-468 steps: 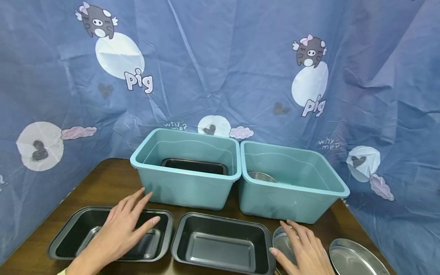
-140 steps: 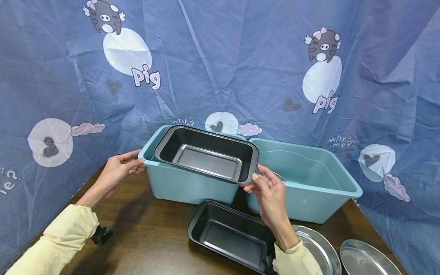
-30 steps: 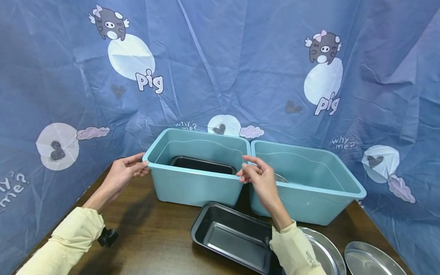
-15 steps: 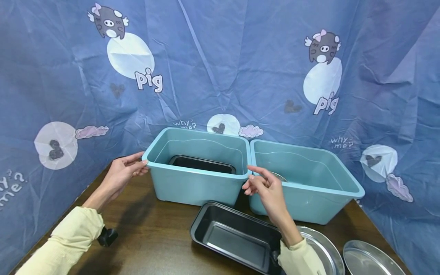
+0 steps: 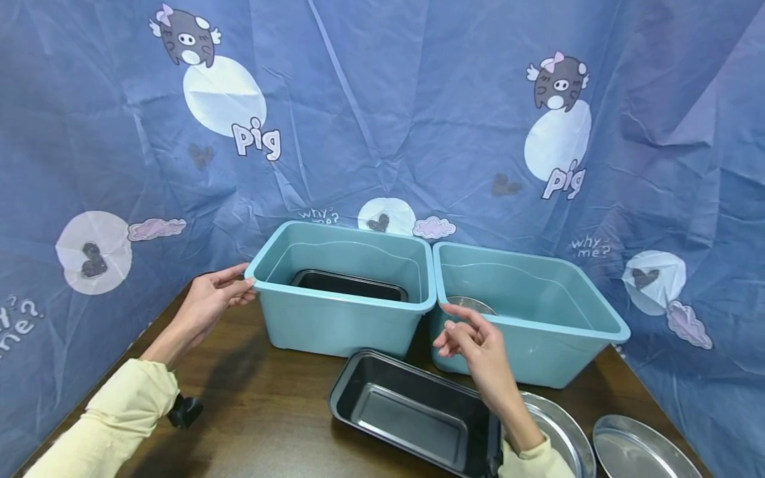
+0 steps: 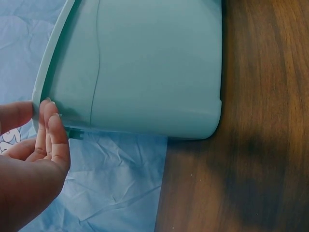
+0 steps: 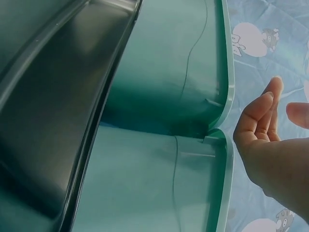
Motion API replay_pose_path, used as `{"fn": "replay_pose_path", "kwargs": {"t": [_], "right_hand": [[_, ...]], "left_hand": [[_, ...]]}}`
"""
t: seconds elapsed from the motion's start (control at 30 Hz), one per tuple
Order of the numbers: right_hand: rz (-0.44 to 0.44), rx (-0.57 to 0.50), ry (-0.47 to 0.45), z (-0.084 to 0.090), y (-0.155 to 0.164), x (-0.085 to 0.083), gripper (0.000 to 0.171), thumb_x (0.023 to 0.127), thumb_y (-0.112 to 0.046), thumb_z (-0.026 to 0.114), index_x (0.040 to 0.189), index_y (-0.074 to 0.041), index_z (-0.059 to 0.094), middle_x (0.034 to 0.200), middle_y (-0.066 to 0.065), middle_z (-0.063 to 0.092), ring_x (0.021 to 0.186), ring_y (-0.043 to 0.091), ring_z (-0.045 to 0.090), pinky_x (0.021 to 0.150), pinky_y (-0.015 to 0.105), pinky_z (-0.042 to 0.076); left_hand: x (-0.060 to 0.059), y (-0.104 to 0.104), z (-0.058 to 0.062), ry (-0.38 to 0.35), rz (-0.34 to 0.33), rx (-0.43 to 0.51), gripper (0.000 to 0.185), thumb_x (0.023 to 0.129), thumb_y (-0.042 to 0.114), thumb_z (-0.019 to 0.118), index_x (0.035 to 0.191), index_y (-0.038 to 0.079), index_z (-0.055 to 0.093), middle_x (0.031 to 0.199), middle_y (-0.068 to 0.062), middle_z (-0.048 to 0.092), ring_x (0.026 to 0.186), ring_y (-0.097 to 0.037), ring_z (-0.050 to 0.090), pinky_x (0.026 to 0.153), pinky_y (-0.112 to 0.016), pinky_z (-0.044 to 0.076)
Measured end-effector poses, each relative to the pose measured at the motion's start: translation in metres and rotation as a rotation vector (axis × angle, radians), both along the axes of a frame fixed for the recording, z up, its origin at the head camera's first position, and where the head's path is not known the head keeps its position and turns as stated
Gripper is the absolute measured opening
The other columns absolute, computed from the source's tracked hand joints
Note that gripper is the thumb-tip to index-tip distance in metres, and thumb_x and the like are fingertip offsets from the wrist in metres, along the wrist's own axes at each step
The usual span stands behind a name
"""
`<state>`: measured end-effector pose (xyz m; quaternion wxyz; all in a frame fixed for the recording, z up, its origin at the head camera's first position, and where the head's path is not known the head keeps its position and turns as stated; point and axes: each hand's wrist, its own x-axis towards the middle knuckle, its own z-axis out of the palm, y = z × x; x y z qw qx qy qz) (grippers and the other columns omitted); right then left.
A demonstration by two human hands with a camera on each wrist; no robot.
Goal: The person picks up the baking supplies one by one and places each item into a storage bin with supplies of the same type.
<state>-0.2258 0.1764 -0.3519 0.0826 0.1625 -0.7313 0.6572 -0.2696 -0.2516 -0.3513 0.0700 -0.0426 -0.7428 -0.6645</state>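
Observation:
My left hand (image 5: 206, 302) grips the left corner of the rim of a teal plastic bin (image 5: 335, 325); the left wrist view shows the fingers (image 6: 57, 137) curled beneath that rim. Inside the bin lies a dark loaf pan (image 5: 349, 285), mostly hidden by the front wall. My right hand (image 5: 478, 345), fingers loosely bent and holding nothing, hovers before the near left corner of a second teal bin (image 5: 538, 348). Below it another dark loaf pan (image 5: 412, 418) sits on the table, partly covered by the right sleeve.
A round metal pan (image 5: 472, 304) shows inside the right bin. Two shallow round metal pans (image 5: 564, 431) lie at the table's right side. Behind the bins hangs a blue printed cloth (image 5: 382, 119). The wooden table (image 5: 263, 411) spreads out in front.
A loaf pan left the table's left side, was held over the left bin by my right hand, and is out of that hand now. The right hand has since drifted right and down.

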Motion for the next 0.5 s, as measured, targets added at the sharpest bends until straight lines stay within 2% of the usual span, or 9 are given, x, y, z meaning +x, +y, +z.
{"fn": "replay_pose_path", "kwargs": {"t": [0.33, 0.5], "right_hand": [[-0.028, 0.01, -0.046, 0.002, 0.01, 0.016, 0.034, 0.106, -0.003, 0.054, 0.14, 0.004, 0.056, 0.083, 0.012, 0.071, 0.071, 0.019, 0.067, 0.07, 0.03, 0.057], [-0.029, 0.01, -0.055, 0.002, 0.014, 0.022, 0.035, 0.106, -0.003, 0.054, 0.14, 0.005, 0.056, 0.083, 0.012, 0.071, 0.071, 0.021, 0.068, 0.07, 0.03, 0.057]], "left_hand": [[0.0, 0.0, -0.001, 0.022, -0.026, 0.037, 0.061, 0.105, 0.008, 0.06, 0.153, -0.017, 0.031, 0.085, 0.009, 0.07, 0.077, -0.003, 0.066, 0.07, -0.018, 0.054], [0.001, 0.0, 0.0, 0.008, -0.02, 0.02, 0.062, 0.105, 0.01, 0.059, 0.154, -0.016, 0.031, 0.086, 0.01, 0.07, 0.077, -0.002, 0.066, 0.07, -0.017, 0.054]]}}
